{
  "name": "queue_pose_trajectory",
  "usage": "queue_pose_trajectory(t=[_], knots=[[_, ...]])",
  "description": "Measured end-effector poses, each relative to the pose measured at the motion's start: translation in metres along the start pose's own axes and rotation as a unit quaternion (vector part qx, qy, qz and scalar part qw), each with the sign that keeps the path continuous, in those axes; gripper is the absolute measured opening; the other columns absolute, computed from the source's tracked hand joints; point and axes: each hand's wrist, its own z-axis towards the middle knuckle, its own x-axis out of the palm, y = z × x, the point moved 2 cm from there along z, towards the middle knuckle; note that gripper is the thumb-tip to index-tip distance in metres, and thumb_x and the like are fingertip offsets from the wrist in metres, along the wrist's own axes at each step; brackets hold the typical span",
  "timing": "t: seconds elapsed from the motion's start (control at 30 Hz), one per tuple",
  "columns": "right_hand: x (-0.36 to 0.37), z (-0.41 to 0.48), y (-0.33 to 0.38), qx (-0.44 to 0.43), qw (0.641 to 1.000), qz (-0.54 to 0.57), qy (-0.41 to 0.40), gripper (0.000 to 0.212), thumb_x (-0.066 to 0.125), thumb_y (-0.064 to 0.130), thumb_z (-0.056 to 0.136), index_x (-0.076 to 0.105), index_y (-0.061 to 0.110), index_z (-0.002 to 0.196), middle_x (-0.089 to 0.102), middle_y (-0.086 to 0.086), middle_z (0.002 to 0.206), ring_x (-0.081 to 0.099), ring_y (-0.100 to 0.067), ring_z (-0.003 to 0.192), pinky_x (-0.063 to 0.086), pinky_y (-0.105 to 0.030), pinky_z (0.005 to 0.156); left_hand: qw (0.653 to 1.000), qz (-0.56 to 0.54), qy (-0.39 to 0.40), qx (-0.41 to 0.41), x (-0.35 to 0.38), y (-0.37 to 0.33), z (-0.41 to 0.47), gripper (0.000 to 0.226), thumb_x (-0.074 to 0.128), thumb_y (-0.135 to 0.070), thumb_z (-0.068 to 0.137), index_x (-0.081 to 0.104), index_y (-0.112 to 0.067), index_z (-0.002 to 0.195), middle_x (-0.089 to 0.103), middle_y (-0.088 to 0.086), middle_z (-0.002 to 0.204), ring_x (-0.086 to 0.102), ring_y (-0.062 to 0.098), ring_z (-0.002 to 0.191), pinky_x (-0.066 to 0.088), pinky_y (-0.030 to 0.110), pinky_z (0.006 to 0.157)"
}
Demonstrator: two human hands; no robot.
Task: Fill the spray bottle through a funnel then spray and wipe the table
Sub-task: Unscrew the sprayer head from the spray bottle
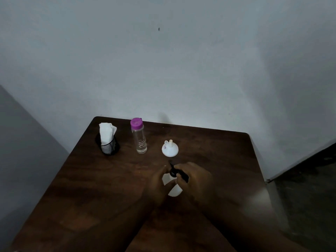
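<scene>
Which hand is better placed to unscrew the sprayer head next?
Right. The right hand has its fingers on the black sprayer head. The left hand grips the body of the white spray bottle below, so it looks set to steady the bottle during the twist.

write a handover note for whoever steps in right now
Left hand holds the white spray bottle; right hand grips its black spray head. Whether the head is loosened, cannot tell.
Funnel lies mouth-down on the table beyond the hands. Water bottle stands to its left, pink cap on. Tissues stand in the mesh holder, far left.
Done: nothing poured, apparently.
Left: remove head, seat funnel, pour, refit head, spray, wipe.
</scene>
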Motion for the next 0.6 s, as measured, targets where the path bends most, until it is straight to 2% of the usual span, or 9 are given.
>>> queue_pose_trajectory(t=[0.07, 0.13, 0.23, 0.33, 0.37, 0.43, 0.5, 0.6], knots=[[0.003, -0.01, 0.008, -0.017, 1.0, 0.02, 0.001, 0.024, 0.069, 0.022, 0.079, 0.071, 0.026, 0.102, 0.069, 0.009, 0.092, 0.065, -0.007, 0.079, 0.054, -0.023, 0.066, 0.999, 0.009, -0.008, -0.035, -0.004, 0.01, -0.012, 0.052, 0.073, -0.047, 0.081, 0.055, -0.035, 0.128, 0.055, -0.026, 0.122, 0.05, 0.0, 0.118, 0.039, 0.02, 0.1], [0.005, -0.02, 0.013, -0.03, 0.999, 0.029, 0.002, 0.024, 0.069, 0.024, 0.079, 0.071, 0.026, 0.102, 0.068, 0.011, 0.091, 0.063, -0.003, 0.077, 0.052, -0.019, 0.064, 0.998, 0.024, -0.016, -0.054, -0.006, 0.019, -0.023, 0.056, 0.073, -0.052, 0.079, 0.059, -0.029, 0.129, 0.06, -0.018, 0.125, 0.054, 0.004, 0.118, 0.043, 0.021, 0.099], [0.007, -0.032, 0.019, -0.03, 0.999, 0.022, 0.015, 0.027, 0.061, 0.031, 0.08, 0.071, 0.024, 0.104, 0.067, 0.01, 0.09, 0.062, -0.002, 0.075, 0.052, -0.019, 0.062, 0.998, 0.053, -0.009, -0.035, -0.009, 0.018, -0.045, 0.038, 0.067, -0.062, 0.077, 0.061, -0.043, 0.109, 0.063, -0.029, 0.1, 0.059, -0.008, 0.097, 0.042, 0.006, 0.077], [0.008, -0.04, 0.025, -0.003, 0.999, 0.013, 0.032, 0.034, 0.065, 0.032, 0.075, 0.071, 0.022, 0.108, 0.069, 0.009, 0.095, 0.065, -0.005, 0.082, 0.056, -0.023, 0.069, 0.996, 0.075, -0.039, -0.017, -0.01, 0.018, -0.067, 0.061, 0.052, -0.083, 0.071, 0.066, -0.038, 0.11, 0.067, -0.025, 0.096, 0.059, -0.012, 0.087, 0.045, 0.007, 0.074], [0.009, -0.042, 0.026, 0.008, 0.999, 0.006, 0.052, 0.036, 0.062, 0.036, 0.075, 0.07, 0.025, 0.109, 0.067, 0.011, 0.096, 0.064, -0.005, 0.085, 0.054, -0.024, 0.071, 0.995, 0.083, -0.046, -0.014, -0.009, 0.019, -0.072, 0.065, 0.05, -0.085, 0.072, 0.068, -0.035, 0.109, 0.069, -0.022, 0.095, 0.061, -0.011, 0.084, 0.046, 0.01, 0.072], [0.013, -0.04, 0.029, 0.025, 0.995, -0.016, 0.098, 0.033, 0.059, 0.045, 0.078, 0.068, 0.029, 0.106, 0.063, 0.013, 0.097, 0.061, -0.007, 0.088, 0.05, -0.024, 0.073, 0.992, 0.12, -0.047, -0.018, -0.006, 0.017, -0.079, 0.053, 0.057, -0.073, 0.078, 0.068, -0.034, 0.112, 0.071, -0.018, 0.095, 0.059, -0.009, 0.078, 0.04, 0.005, 0.065], [0.017, -0.036, 0.03, 0.038, 0.989, -0.047, 0.136, 0.036, 0.062, 0.05, 0.082, 0.067, 0.028, 0.109, 0.062, 0.01, 0.105, 0.061, -0.01, 0.096, 0.049, -0.025, 0.079, 0.989, 0.142, -0.048, -0.02, -0.005, 0.01, -0.082, 0.045, 0.062, -0.061, 0.085, 0.064, -0.034, 0.121, 0.07, -0.017, 0.106, 0.058, -0.009, 0.087, 0.034, 0.002, 0.063], [0.02, -0.028, 0.036, 0.067, 0.973, -0.12, 0.185, 0.043, 0.062, 0.052, 0.086, 0.062, 0.022, 0.118, 0.06, 0.004, 0.119, 0.059, -0.014, 0.108, 0.046, -0.026, 0.089, 0.987, 0.15, -0.047, -0.014, -0.005, 0.011, -0.08, 0.049, 0.061, -0.057, 0.088, 0.058, -0.034, 0.132, 0.067, -0.015, 0.121, 0.061, -0.002, 0.105, 0.034, 0.005, 0.075]])
